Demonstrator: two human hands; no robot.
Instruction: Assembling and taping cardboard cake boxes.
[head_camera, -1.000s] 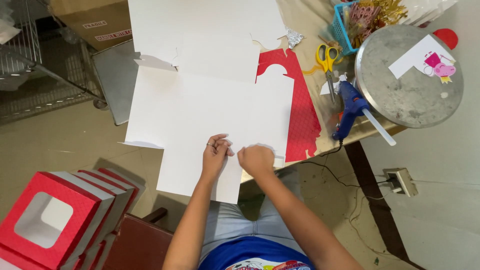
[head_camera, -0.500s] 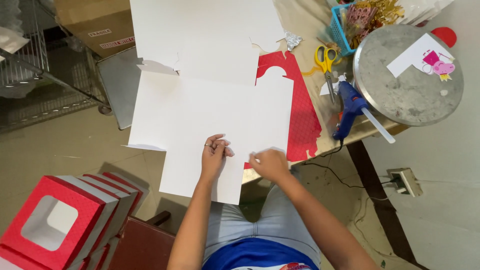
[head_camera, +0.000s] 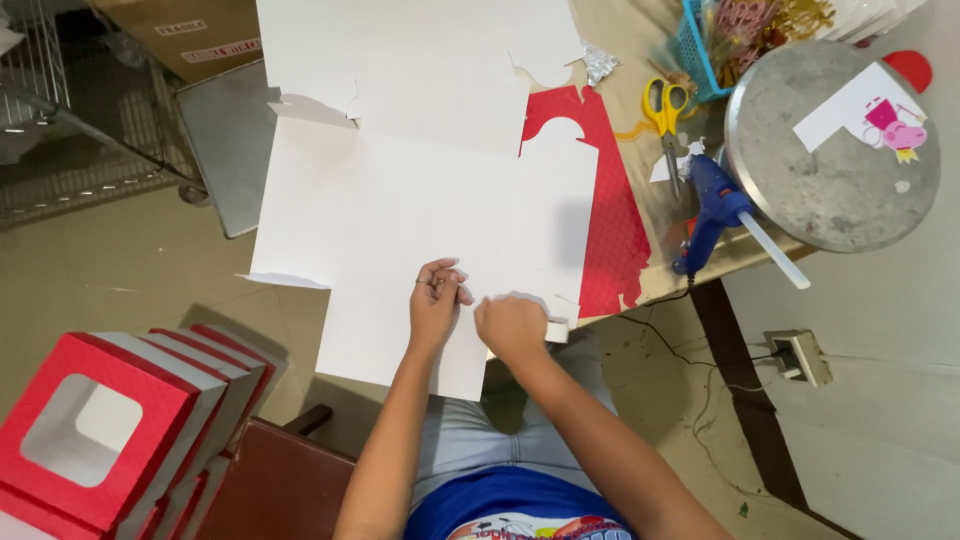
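Observation:
A large white cardboard sheet (head_camera: 420, 200) with cut flaps lies flat on the table and overhangs its near edge. My left hand (head_camera: 435, 300) rests on the sheet's near part with its fingers curled and pinching the card. Close to its right, my right hand (head_camera: 512, 325) is closed on the sheet's near right edge. A small white piece (head_camera: 557, 331) shows just past its knuckles. A red patterned card (head_camera: 610, 210) lies partly under the white sheet on the right.
A blue glue gun (head_camera: 712, 205), yellow scissors (head_camera: 664, 110), a round metal tray (head_camera: 830, 150) with paper cutouts and a blue basket (head_camera: 700, 40) sit at the right. Red window boxes (head_camera: 110, 430) stand at the lower left. A power socket (head_camera: 797, 357) lies on the floor.
My right hand slid a little to the right along the sheet's edge, then came back closer to my left hand. The left hand stayed in place.

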